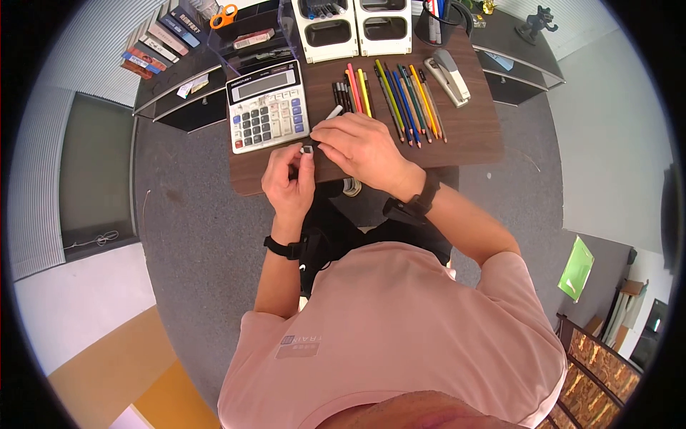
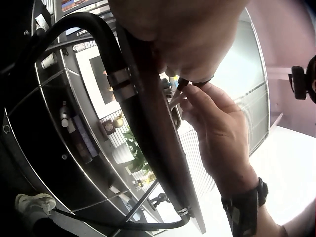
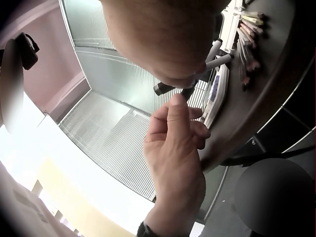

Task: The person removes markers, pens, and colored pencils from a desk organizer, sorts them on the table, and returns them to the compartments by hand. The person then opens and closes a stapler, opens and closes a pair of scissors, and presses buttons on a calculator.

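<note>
My left hand [image 1: 289, 179] is at the table's front edge and pinches a marker with a dark end [image 3: 163, 89] between thumb and fingers. Beside it, my right hand [image 1: 364, 150] reaches in from the right with curled fingers. In the left wrist view the right hand's thumb and forefinger [image 2: 200, 98] pinch a black part of the marker [image 2: 183, 83]. Much of the marker is hidden by the fingers. Just beyond the right hand's fingers lies a light grey marker [image 1: 334, 112]. A large calculator [image 1: 268, 107] lies just beyond the left hand.
Dark-barrelled pens [image 1: 341, 93], a pink pencil [image 1: 353, 84] and several coloured pencils [image 1: 409, 107] lie in rows beyond the right hand. A stapler [image 1: 449, 77] is at their right. White drawer units [image 1: 329, 46], a clear organiser [image 1: 227, 58] and a pen cup [image 1: 446, 36] line the back.
</note>
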A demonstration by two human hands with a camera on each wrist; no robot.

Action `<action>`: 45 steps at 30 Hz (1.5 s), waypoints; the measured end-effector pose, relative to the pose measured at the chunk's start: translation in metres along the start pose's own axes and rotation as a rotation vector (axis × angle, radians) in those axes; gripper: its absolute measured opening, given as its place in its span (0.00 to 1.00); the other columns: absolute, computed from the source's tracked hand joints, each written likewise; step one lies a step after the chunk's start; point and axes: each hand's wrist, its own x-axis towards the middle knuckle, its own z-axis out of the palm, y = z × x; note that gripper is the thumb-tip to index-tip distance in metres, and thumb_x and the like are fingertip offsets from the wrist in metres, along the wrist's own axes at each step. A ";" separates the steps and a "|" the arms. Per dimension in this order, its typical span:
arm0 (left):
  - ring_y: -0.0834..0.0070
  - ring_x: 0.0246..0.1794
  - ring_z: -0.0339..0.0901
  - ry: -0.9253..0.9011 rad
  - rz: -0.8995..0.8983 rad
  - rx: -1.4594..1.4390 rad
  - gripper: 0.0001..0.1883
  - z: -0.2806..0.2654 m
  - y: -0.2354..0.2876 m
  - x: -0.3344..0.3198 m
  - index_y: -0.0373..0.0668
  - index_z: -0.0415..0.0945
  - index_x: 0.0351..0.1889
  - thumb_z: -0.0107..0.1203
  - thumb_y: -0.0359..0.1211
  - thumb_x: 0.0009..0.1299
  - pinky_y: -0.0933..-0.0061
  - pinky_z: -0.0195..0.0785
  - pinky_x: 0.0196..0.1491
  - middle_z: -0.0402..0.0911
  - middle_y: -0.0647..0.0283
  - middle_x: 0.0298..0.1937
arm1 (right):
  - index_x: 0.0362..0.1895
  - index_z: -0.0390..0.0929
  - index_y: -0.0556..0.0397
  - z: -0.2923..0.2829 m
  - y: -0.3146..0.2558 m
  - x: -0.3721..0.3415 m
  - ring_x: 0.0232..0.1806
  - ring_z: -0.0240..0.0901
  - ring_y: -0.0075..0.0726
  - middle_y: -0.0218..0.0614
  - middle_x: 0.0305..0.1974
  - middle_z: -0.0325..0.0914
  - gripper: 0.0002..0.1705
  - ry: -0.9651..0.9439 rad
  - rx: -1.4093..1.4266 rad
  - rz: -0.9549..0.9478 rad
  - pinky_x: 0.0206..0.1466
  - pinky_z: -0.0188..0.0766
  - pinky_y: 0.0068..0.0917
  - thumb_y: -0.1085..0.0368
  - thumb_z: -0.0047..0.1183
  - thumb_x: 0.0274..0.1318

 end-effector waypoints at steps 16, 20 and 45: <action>0.73 0.40 0.85 0.027 -0.011 0.021 0.09 0.000 0.002 0.001 0.35 0.89 0.58 0.71 0.27 0.84 0.71 0.81 0.45 0.91 0.58 0.46 | 0.51 0.93 0.52 0.006 0.002 0.009 0.50 0.91 0.51 0.34 0.48 0.94 0.13 -0.024 0.081 0.006 0.53 0.87 0.44 0.66 0.76 0.62; 0.72 0.43 0.88 0.015 -0.012 0.002 0.09 -0.001 0.007 0.003 0.36 0.89 0.59 0.70 0.27 0.84 0.70 0.83 0.48 0.92 0.57 0.49 | 0.55 0.93 0.52 0.007 0.002 0.010 0.50 0.93 0.51 0.38 0.49 0.94 0.19 -0.037 0.094 0.014 0.52 0.88 0.43 0.68 0.78 0.60; 0.78 0.44 0.84 -0.209 -0.191 -0.253 0.16 0.010 0.015 0.016 0.34 0.86 0.67 0.60 0.38 0.93 0.73 0.80 0.51 0.89 0.63 0.50 | 0.35 0.88 0.55 -0.002 0.005 0.000 0.28 0.72 0.08 0.20 0.28 0.86 0.14 0.092 0.789 0.691 0.28 0.65 0.19 0.64 0.76 0.76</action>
